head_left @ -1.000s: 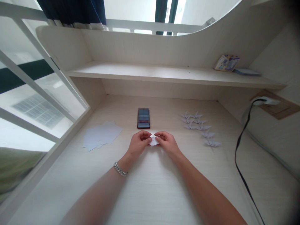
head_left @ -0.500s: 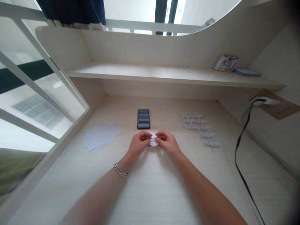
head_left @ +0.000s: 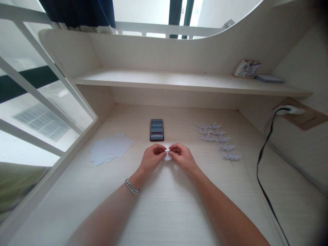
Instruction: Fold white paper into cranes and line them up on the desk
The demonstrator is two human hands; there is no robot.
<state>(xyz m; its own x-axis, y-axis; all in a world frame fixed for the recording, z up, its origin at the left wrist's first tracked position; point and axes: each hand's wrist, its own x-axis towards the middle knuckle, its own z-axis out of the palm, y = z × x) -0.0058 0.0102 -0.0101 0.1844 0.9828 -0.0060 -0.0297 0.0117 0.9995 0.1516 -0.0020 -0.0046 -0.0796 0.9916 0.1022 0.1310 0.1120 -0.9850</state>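
Observation:
A small piece of folded white paper [head_left: 167,157] is pinched between my two hands at the middle of the desk. My left hand [head_left: 153,156], with a chain bracelet on its wrist, is closed on the paper's left side. On the other side my right hand [head_left: 182,155] grips it with thumb and fingers. The fingers cover most of the paper, so its exact folded shape is hidden. Just beyond the hands stands a phone-like device [head_left: 156,130] with a blurred screen. Several folded paper cranes [head_left: 214,131] sit to the right.
Loose white paper sheets [head_left: 112,147] lie overlapped on the left of the desk [head_left: 159,205]. A black cable [head_left: 260,160] runs down the right side from a wall socket [head_left: 304,114]. Above the desk's back is a shelf [head_left: 164,78] with a small patterned box [head_left: 247,69].
My fingertips have drawn slightly closer together over the folded paper, and less of it shows. The sheets, the cranes and the device have stayed put.

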